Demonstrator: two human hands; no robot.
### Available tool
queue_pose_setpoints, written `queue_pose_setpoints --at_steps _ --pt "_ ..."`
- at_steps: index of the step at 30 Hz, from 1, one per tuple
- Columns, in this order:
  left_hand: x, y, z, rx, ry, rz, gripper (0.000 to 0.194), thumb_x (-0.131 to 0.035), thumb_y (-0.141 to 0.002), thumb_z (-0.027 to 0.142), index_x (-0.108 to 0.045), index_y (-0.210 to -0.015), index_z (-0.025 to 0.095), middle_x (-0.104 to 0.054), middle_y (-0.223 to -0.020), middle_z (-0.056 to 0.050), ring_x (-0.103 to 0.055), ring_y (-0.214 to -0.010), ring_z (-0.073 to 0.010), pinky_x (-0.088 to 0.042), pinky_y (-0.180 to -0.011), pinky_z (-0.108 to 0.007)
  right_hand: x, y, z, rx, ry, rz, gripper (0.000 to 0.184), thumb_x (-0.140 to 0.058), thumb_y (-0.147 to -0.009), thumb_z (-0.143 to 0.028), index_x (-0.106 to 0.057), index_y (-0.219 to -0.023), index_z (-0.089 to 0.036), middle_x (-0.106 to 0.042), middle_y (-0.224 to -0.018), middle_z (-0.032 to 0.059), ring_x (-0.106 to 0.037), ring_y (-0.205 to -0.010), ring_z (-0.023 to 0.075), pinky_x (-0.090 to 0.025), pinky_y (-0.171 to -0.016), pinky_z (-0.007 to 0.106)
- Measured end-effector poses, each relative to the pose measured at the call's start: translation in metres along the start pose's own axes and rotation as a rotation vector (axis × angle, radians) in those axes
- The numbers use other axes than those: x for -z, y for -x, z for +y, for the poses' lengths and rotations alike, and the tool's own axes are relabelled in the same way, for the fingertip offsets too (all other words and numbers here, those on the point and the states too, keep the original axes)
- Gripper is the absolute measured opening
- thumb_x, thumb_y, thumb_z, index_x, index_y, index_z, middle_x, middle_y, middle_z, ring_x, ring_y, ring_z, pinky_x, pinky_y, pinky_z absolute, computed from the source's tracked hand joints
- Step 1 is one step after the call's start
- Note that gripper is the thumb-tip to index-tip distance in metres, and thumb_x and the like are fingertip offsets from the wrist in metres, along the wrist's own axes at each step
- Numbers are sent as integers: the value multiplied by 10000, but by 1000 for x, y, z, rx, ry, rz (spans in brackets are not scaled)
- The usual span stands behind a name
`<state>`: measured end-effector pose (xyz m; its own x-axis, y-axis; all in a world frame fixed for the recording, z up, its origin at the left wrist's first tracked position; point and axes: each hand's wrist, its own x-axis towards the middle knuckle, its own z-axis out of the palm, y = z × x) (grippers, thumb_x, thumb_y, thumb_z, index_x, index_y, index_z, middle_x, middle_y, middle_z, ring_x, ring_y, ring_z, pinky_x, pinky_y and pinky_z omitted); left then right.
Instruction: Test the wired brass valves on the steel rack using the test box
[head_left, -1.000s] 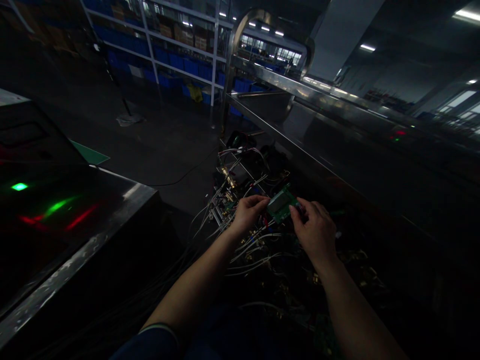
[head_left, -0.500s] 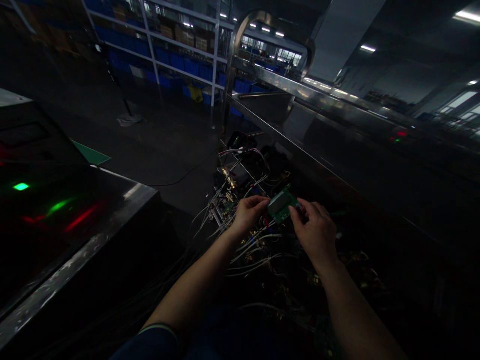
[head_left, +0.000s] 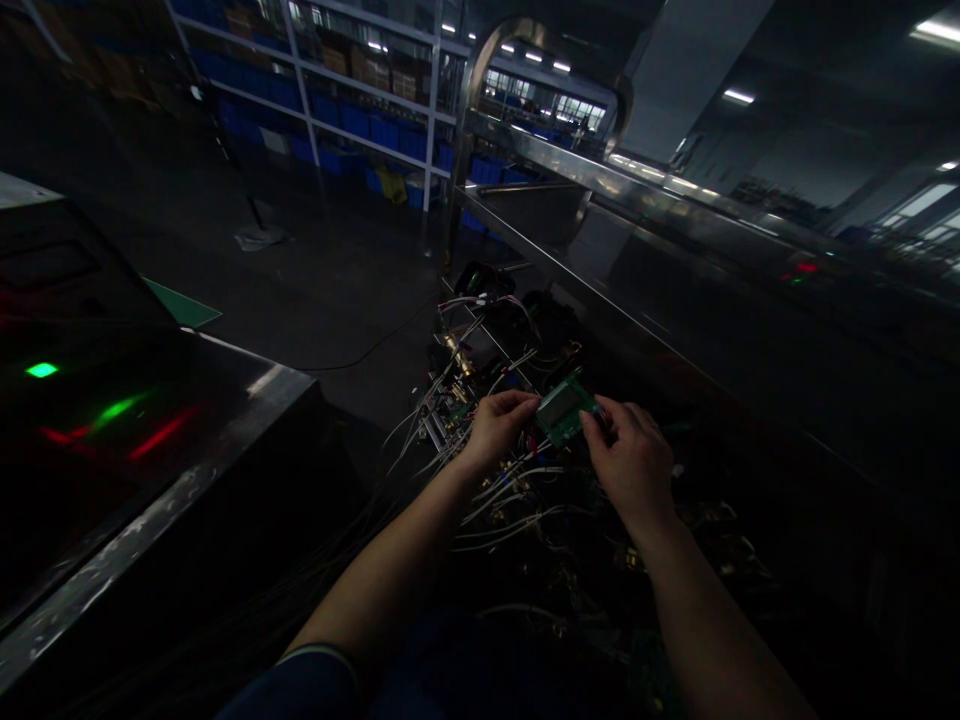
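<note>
you hold a small green circuit board [head_left: 564, 409] between both hands, above a tangle of wires.

the board sits tilted, its pale display panel facing up, just over a heap of white wires [head_left: 495, 490] and brass-coloured connectors. your left hand [head_left: 496, 425] pinches the board's left edge with fingertips curled closed on it; your right hand [head_left: 628, 458] grips the right edge, fingers folded around the corner, though exactly how they sit on the board is hidden in the dim light. more wires and dark parts [head_left: 495, 310] are piled just beyond the board. a long shiny metal housing [head_left: 675, 250] runs along your right, with a small red light [head_left: 801, 267] on it. to your left lies a dark machine top [head_left: 187, 420] with a green light [head_left: 40, 370] and red reflections. shelving with blue bins [head_left: 352, 120] stands well apart in the background.
</note>
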<state>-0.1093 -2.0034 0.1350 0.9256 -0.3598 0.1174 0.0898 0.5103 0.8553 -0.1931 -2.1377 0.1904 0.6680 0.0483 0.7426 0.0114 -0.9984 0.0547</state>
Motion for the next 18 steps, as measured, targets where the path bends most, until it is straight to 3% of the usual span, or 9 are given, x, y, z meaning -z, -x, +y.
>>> queue_pose_setpoints --at_steps 18 --pt "-2 2 4 40 6 18 253 -740 -603 336 -688 -711 113 -625 -590 -11 -503 -503 -83 -396 -503 -209 1 1 0 -23 -23 -17 353 -476 -876 -418 -638 -984 -123 -597 -729 70 -538 -681 189 -443 -658 309"
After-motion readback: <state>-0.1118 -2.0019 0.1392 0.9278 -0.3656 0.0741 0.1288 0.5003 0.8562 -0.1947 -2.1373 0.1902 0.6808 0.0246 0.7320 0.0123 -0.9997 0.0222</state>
